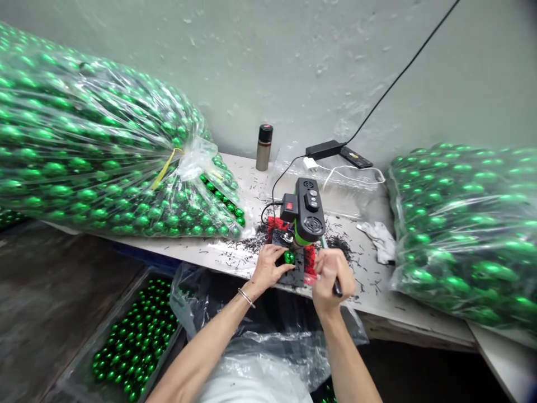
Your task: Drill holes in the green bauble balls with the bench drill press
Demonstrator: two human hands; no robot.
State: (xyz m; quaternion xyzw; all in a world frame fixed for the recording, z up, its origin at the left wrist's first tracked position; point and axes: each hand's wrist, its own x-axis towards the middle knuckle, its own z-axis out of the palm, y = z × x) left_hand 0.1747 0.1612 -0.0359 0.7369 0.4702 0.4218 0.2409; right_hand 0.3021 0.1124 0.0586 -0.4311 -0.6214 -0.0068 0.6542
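A small shiny green ball (289, 257) sits on the dark base plate (297, 275) of a small black bench machine (309, 208). My left hand (267, 266), with a silver bangle at the wrist, pinches that ball between thumb and fingers beneath the machine's head. On the machine's right side, my right hand (334, 274) is closed in a fist around a lever handle, and its black end (337, 289) sticks out below the fingers. A red switch box (289, 206) is fixed to the machine's left side.
Large clear bags of green balls lie left (104, 162) and right (465, 240). A crate (138, 336) of balls stands at lower left. Black scraps (338, 245) litter the table. Behind are a bottle (263, 148), power adapter (324, 149), cables, and a white glove (380, 239) on the right.
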